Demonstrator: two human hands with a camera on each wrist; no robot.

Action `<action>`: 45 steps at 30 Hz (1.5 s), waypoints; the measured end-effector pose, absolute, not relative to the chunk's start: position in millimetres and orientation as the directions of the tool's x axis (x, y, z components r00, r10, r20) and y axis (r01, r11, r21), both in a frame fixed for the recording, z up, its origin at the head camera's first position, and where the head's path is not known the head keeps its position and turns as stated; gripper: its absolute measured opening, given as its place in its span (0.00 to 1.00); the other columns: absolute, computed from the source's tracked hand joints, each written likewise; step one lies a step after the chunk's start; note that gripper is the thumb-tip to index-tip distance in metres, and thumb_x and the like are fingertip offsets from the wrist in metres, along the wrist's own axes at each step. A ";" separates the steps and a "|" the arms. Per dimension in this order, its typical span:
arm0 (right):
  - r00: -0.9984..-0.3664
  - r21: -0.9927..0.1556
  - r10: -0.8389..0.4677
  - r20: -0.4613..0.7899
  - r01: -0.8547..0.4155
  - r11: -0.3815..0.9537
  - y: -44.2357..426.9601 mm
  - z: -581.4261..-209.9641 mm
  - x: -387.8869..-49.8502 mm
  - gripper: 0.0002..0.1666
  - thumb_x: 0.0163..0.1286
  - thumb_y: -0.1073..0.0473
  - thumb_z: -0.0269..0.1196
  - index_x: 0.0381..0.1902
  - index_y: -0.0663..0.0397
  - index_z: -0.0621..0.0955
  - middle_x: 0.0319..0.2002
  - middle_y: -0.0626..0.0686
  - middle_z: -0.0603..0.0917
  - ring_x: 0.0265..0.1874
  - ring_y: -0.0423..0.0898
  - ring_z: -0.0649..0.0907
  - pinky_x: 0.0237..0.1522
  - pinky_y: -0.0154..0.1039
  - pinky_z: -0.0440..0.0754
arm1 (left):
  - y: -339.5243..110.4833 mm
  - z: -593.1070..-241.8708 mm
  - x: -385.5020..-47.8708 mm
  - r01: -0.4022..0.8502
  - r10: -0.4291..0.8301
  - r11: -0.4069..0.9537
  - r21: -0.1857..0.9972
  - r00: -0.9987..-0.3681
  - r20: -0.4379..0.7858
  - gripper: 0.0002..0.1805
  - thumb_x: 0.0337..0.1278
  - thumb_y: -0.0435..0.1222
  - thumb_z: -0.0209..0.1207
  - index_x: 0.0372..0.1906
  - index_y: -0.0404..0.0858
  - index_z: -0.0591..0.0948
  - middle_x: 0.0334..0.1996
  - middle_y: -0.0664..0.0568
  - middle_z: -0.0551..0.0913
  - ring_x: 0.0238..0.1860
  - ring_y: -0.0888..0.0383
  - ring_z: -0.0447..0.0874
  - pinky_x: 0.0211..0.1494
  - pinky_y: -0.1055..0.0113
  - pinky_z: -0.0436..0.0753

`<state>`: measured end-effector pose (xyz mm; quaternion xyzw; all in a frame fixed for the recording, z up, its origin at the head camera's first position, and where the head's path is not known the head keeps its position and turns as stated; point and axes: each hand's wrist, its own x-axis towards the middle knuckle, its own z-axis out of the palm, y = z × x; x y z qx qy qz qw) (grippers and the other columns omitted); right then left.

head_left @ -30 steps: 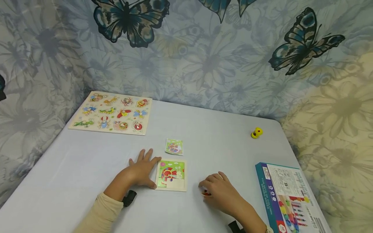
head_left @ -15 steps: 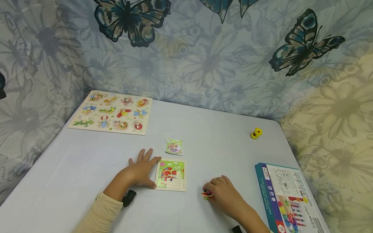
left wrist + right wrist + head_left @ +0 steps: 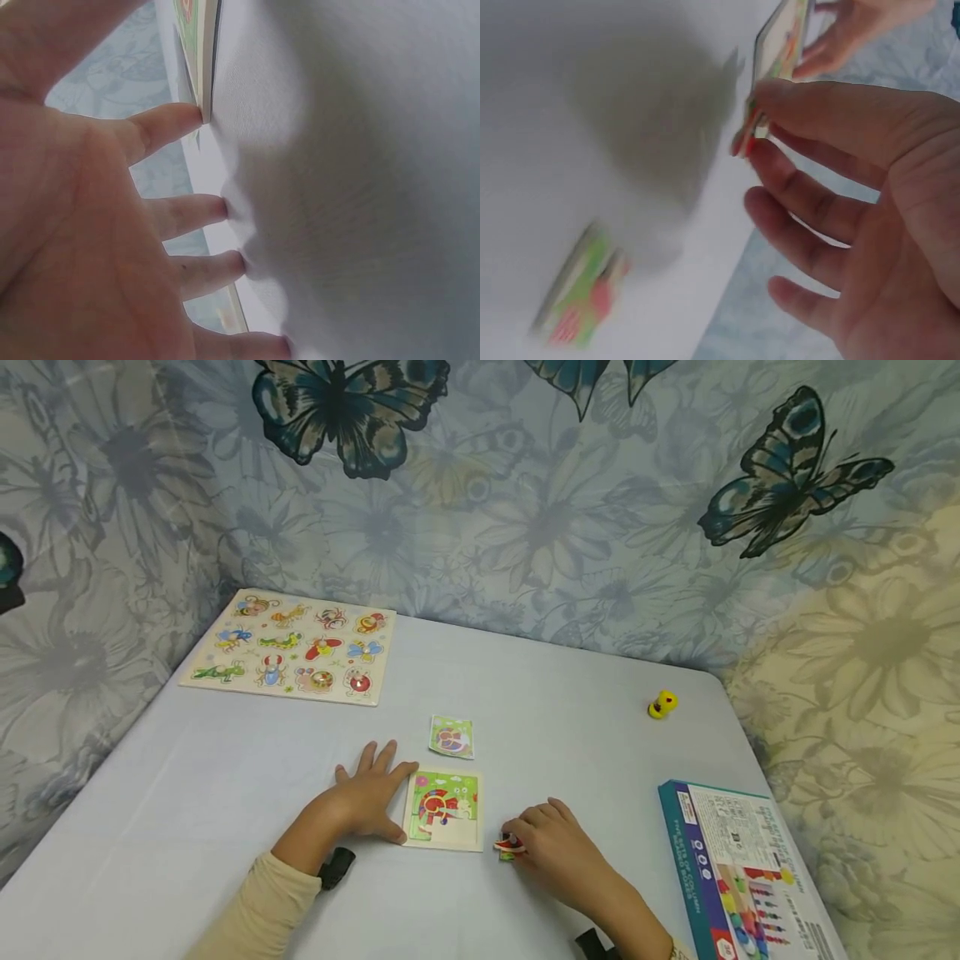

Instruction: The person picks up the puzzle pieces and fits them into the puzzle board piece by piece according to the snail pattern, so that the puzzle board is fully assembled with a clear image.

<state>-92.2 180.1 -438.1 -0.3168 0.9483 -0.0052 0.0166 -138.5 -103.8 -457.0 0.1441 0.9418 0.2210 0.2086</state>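
A small wooden jigsaw tray (image 3: 463, 839) lies in the middle of the table, partly filled with green and red pieces; bare wood shows at its lower right. My left hand (image 3: 366, 802) has its fingers spread, with thumb and index fingertip touching the tray's left side. To the right of the tray, my right hand (image 3: 558, 852) pinches a red, white and green puzzle piece (image 3: 510, 845) between thumb and fingers, above the table. In the right wrist view another puzzle piece (image 3: 581, 292), blurred, lies on the white cloth. Fingers hide part of the held piece.
Behind the tray lies a small picture card (image 3: 452, 737). A larger insect puzzle board (image 3: 288, 639) is at the back left. A yellow toy figure (image 3: 662, 704) stands at the back right, and a flat box (image 3: 750, 868) lies at the right edge.
My right hand has moved slightly left toward the tray with the puzzle piece, which shows more than a second ago. The left hand has stayed at the tray's side.
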 end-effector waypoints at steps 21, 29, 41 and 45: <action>-0.649 0.057 -0.757 0.076 -0.756 0.653 116.1 -456.1 -116.2 0.13 0.59 0.56 0.71 0.43 0.43 0.86 0.40 0.42 0.84 0.46 0.43 0.80 0.62 0.50 0.72 | -99.1 -452.0 -139.5 0.189 0.367 0.863 0.469 -0.872 -0.324 0.54 0.32 0.46 0.79 0.71 0.43 0.66 0.75 0.33 0.47 0.74 0.29 0.37 0.58 0.19 0.49; -0.652 0.063 -0.751 0.110 -0.749 0.659 115.6 -458.2 -115.8 0.13 0.59 0.54 0.71 0.43 0.41 0.86 0.39 0.42 0.83 0.44 0.42 0.79 0.61 0.48 0.72 | -100.9 -450.8 -139.6 0.187 0.370 0.855 0.483 -0.873 -0.317 0.53 0.33 0.44 0.78 0.70 0.42 0.66 0.75 0.32 0.48 0.74 0.29 0.38 0.58 0.19 0.49; -0.715 -0.062 -0.697 0.052 -0.699 0.713 140.4 -450.4 -107.9 0.19 0.59 0.51 0.71 0.49 0.42 0.84 0.44 0.43 0.85 0.50 0.44 0.80 0.63 0.54 0.70 | -102.9 -453.2 -137.3 0.173 0.358 0.858 0.484 -0.877 -0.321 0.54 0.31 0.44 0.79 0.71 0.42 0.66 0.75 0.33 0.47 0.74 0.29 0.36 0.59 0.19 0.47; -0.786 -0.086 -0.617 0.035 -0.618 0.782 169.5 -446.0 -100.6 0.18 0.57 0.51 0.72 0.46 0.44 0.85 0.44 0.44 0.85 0.48 0.45 0.80 0.62 0.56 0.70 | -104.0 -453.4 -136.9 0.172 0.360 0.856 0.487 -0.875 -0.324 0.54 0.31 0.44 0.79 0.71 0.42 0.66 0.75 0.33 0.47 0.74 0.29 0.36 0.58 0.19 0.46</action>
